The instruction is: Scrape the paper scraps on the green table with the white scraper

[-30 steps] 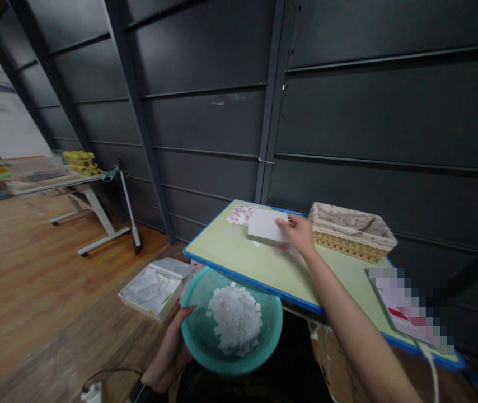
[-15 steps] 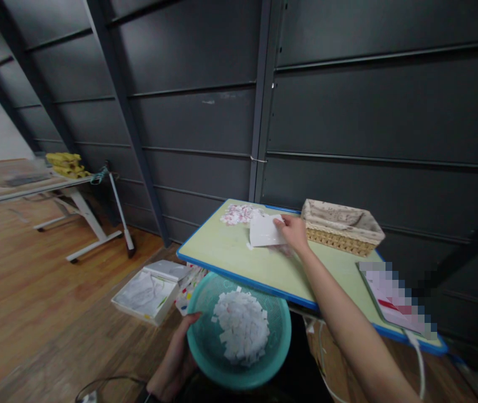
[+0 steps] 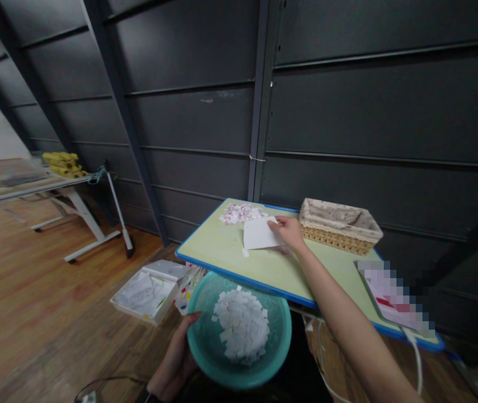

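My left hand point(image 3: 178, 358) grips the rim of a teal bowl point(image 3: 275, 358) held below the table's near edge; a heap of white paper scraps point(image 3: 241, 324) fills the bowl. My right hand point(image 3: 289, 232) reaches across the green, blue-edged table point(image 3: 230, 254) and pinches a white card point(image 3: 258, 235) whose edge rests on the tabletop. A small pile of pink-and-white scraps point(image 3: 239, 213) lies just beyond the card at the table's far left corner. One loose scrap point(image 3: 245, 252) lies beside the card.
A lined wicker basket point(image 3: 340, 226) stands right of my hand against the dark panelled wall. A blurred paper point(image 3: 394, 296) lies at the table's right end. On the wooden floor sits an open white box point(image 3: 149, 288); a white-legged table point(image 3: 58, 187) stands far left.
The card in my right hand has slid a little left and toward me over the table. The bowl and my left hand have stayed put in the last half second.
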The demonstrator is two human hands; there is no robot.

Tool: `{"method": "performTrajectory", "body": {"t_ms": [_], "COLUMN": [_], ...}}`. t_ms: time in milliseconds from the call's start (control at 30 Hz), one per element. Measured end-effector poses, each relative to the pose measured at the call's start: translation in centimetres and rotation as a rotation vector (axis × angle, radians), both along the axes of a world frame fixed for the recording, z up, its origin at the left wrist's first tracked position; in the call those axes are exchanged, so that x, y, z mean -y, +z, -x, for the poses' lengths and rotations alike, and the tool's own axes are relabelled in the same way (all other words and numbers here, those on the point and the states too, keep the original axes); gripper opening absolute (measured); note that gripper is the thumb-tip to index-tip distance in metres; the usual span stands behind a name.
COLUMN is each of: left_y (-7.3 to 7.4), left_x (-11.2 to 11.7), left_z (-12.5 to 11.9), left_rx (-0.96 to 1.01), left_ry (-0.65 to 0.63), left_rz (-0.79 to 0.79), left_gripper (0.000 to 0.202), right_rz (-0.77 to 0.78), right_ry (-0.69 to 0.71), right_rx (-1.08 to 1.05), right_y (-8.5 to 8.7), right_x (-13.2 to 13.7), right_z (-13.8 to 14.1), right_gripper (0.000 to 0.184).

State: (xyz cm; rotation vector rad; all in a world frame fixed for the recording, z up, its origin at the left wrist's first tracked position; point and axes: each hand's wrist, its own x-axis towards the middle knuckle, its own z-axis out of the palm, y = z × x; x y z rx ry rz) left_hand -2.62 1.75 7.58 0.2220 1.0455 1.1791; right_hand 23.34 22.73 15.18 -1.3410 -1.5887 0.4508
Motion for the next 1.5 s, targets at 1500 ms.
{"method": "performTrajectory", "body": {"t_ms": [1500], "left_y": [1.1], "left_x": [0.1], "left_z": [-0.4], "left_rx": [-0.048], "left_ry": [0.009], "left_rz": [0.038], "left_gripper": [0.044], "right_rz": [-0.094], "right_ry": [-0.064], "right_rx": [0.069], "right_y": [0.7], "right_x": [0.8], "right_z": [0.1], "right_gripper": [0.042]}}
